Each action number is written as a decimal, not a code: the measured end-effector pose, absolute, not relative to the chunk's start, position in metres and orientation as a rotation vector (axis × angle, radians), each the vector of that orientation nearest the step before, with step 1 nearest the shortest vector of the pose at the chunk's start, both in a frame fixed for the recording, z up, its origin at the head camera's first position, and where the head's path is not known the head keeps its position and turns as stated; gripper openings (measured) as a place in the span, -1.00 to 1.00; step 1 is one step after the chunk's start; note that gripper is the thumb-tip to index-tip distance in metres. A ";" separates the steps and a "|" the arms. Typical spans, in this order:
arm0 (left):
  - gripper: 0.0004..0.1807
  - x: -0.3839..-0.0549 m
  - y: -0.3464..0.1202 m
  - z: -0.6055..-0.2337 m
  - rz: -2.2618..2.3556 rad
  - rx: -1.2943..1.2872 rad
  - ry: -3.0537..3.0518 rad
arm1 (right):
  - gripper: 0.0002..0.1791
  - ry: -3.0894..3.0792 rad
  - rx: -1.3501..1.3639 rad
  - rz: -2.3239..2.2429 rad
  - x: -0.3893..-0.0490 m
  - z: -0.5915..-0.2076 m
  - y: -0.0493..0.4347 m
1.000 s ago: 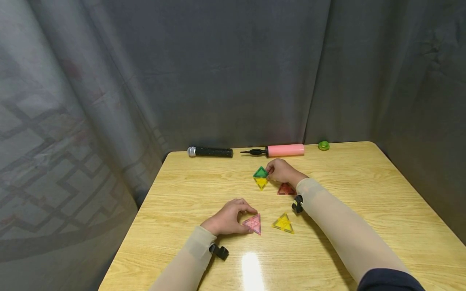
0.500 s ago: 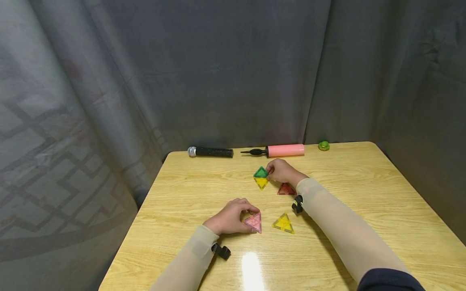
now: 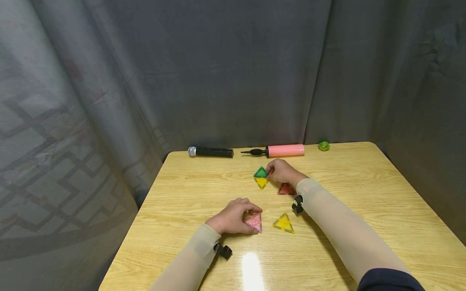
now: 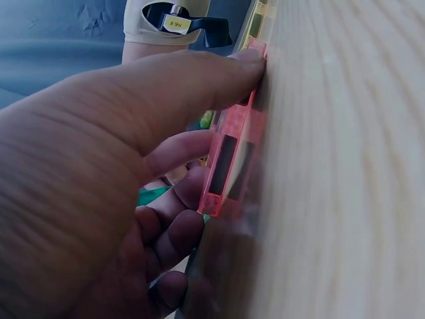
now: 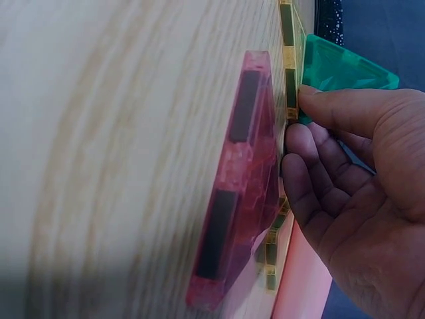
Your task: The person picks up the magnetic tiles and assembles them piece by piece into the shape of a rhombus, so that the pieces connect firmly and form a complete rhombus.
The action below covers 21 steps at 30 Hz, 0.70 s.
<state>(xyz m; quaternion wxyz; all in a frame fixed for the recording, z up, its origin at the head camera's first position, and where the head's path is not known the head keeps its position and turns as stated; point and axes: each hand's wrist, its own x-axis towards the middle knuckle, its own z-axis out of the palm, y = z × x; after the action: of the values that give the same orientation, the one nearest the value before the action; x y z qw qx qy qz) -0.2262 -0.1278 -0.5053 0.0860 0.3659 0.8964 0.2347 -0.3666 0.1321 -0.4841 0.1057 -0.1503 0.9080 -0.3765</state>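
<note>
My left hand (image 3: 233, 217) pinches a translucent pink triangular magnetic tile (image 3: 254, 221) between thumb and forefinger, low over the wooden table. The left wrist view shows the thumb on this pink tile's (image 4: 232, 123) upper end. Farther back, my right hand (image 3: 282, 170) pinches the right corner of a green triangular magnetic tile (image 3: 261, 172). That green tile (image 5: 345, 63) stands beyond the thumb in the right wrist view. A yellow triangular tile (image 3: 261, 183) lies edge to edge below it. Under the right wrist lies a red triangular tile (image 3: 286, 190), partly hidden.
Another yellow triangular tile (image 3: 283, 223) lies right of the pink one. Along the back edge are a black microphone (image 3: 214, 152), a pink hand pump (image 3: 285, 150) and a small green toy (image 3: 323, 145). A grey curtain (image 3: 233, 81) hangs behind the table (image 3: 174, 182).
My left hand has shifted slightly right with the pink tile, its fingers and thumb now farther along the tile's edges. The right hand stays at the green tile.
</note>
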 end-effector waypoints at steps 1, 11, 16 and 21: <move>-0.30 -0.226 -0.128 -0.505 0.700 1.091 2.673 | -0.82 2.674 -0.442 -1.111 -0.367 -0.484 0.132; -0.32 -0.225 -0.131 -0.506 0.895 1.058 2.631 | -0.82 2.675 -0.432 -1.114 -0.365 -0.483 0.132; -0.30 -0.227 -0.133 -0.507 0.991 1.048 2.590 | -0.83 2.682 -0.438 -1.111 -0.364 -0.482 0.132; -0.29 -0.229 -0.135 -0.512 1.079 1.005 2.539 | -0.83 2.682 -0.430 -1.102 -0.364 -0.482 0.132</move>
<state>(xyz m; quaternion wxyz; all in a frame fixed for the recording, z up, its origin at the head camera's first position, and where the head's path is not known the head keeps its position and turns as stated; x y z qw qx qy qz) -0.2289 -0.1353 -0.5116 0.1024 0.3405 0.8603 0.3655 -0.3638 0.1318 -0.4821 0.1050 -0.1458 0.9100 -0.3738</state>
